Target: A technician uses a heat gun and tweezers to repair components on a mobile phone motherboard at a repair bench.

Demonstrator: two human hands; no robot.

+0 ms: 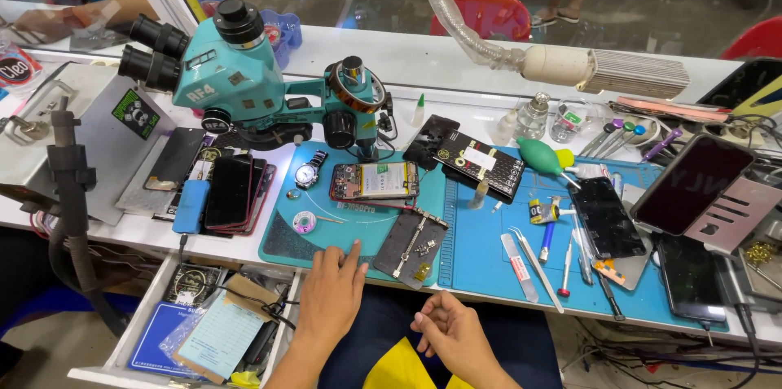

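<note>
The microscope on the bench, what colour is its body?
Teal microscope, with black eyepieces; seen in the head view.

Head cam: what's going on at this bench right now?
A person sits at a phone repair bench. The left hand rests fingers-down on the front edge of the teal work mat, holding nothing. The right hand hangs loosely curled below the bench edge, also empty. An opened phone lies on the mat under the teal microscope, untouched, with a metal holding jig beside it. Tweezers and screwdrivers lie on the blue mat. A drawer stands open on the left.

White bench under blue mat, phones
</note>
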